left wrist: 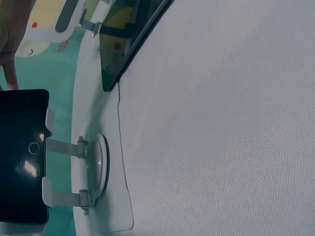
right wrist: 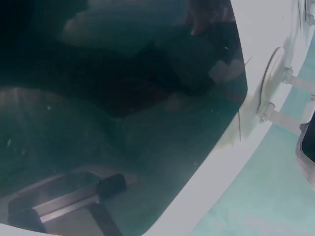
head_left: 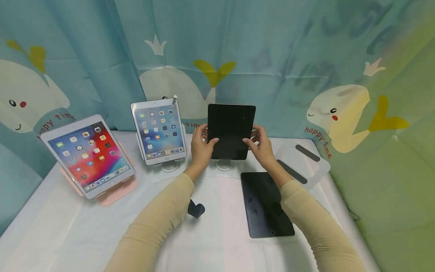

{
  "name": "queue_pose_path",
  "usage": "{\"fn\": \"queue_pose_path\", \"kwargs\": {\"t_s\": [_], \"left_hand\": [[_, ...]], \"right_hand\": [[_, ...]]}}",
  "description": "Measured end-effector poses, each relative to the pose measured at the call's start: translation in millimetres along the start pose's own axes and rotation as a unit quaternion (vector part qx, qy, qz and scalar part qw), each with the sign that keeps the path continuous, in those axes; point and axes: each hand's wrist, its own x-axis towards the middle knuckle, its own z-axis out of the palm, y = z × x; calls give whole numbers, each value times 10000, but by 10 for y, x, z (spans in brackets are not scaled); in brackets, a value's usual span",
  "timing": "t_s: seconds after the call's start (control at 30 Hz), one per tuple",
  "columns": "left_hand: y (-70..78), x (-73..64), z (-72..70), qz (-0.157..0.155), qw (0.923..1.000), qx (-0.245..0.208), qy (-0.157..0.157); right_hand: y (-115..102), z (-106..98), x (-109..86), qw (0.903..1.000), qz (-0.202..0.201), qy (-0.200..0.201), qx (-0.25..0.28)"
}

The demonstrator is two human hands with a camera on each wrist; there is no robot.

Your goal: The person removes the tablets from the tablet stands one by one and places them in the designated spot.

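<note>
A black tablet stands upright on a white stand at the back middle of the table. My left hand grips its left edge, thumb over the front and fingers round the side. On the opposite edge, my right hand holds it the same way. In the left wrist view the tablet rests against the stand's two lower hooks, its home button showing. Part of the right hand appears above it there. Only a dark corner of this tablet shows in the right wrist view.
Another black tablet lies flat under my right forearm. A folded white stand with dark pads lies to the right. Leftward are a white tablet on a stand and another on a pink stand. A dark heart-shaped piece lies in front.
</note>
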Motion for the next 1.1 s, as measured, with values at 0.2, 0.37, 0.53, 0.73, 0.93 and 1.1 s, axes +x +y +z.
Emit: {"fn": "queue_pose_path", "kwargs": {"t_s": [0.2, 0.37, 0.53, 0.73, 0.93, 1.1], "left_hand": [[50, -6, -32, -9, 9999, -94, -54], [114, -16, -64, 74, 9998, -166, -59], [150, -49, -94, 130, 9997, -116, -145], [195, -81, -150, 356, 9992, -96, -129], [284, -144, -219, 386, 9988, -188, -219], [349, -206, -280, 377, 9987, -199, -285]], "right_hand": [[-60, -42, 20, 9998, -176, 75, 34], [-125, -80, -7, 10000, 13, 28, 5], [-199, -124, -63, 9997, 235, -56, 26], [-267, -186, -102, 9998, 149, -120, 19], [-345, -257, -174, 9996, -88, -201, -187], [-450, -305, -268, 9997, -42, -227, -12]]}}
